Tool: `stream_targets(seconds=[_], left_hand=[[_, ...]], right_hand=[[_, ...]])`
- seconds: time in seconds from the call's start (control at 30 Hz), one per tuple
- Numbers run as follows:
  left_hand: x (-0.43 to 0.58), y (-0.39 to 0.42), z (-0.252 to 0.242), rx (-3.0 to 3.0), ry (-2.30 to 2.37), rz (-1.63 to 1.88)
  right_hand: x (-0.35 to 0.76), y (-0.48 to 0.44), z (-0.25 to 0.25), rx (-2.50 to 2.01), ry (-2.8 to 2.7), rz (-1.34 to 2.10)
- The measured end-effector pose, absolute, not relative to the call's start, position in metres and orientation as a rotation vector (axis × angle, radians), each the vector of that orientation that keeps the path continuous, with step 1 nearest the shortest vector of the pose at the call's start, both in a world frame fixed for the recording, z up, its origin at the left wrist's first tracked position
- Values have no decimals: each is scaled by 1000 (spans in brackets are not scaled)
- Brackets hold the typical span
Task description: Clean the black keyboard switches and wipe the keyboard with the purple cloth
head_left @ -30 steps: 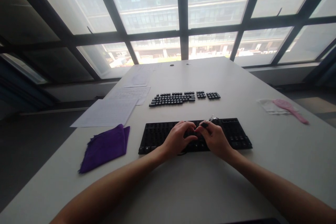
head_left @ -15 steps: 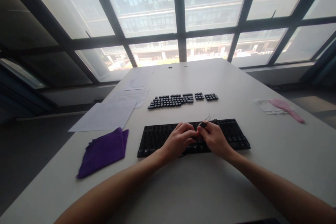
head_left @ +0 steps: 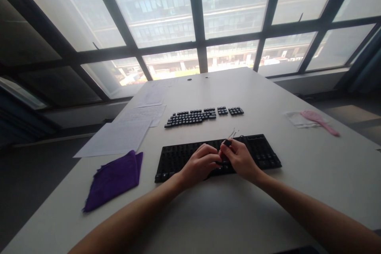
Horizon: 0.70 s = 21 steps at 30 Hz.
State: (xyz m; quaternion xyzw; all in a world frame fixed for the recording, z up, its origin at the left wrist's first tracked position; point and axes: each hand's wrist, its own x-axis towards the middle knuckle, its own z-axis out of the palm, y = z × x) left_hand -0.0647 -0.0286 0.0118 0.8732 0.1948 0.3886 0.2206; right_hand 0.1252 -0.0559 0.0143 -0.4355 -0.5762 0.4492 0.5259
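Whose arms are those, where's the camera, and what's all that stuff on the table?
There's no robot here: they're a person's own bare arms. The camera sits on that person's head, looking forward and down, so you see roughly what they see. The left hand and right hand are close together over a black keyboard. The right hand pinches a small dark piece, with thin wires poking up just beyond it; it's too small to name. Whether the left holds anything is hidden. Farther away lie groups of black keycaps. On the white table there are also papers and a folded purple cloth on the left, and something pink with a handle on the right.
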Motion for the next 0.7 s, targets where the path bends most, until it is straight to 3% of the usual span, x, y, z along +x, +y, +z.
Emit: stream_targets(seconds=[0.2,0.37,0.7], left_hand=[[-70,4,37,2194,973,1140],[-68,65,30,2224,1220,964],[-67,107,7,2546,1177,646]], right_hand=[[124,-55,10,-1067,-1347,1066],[124,-53,9,-1087,-1390,1035],[126,-52,4,-1091,-1381,1060]])
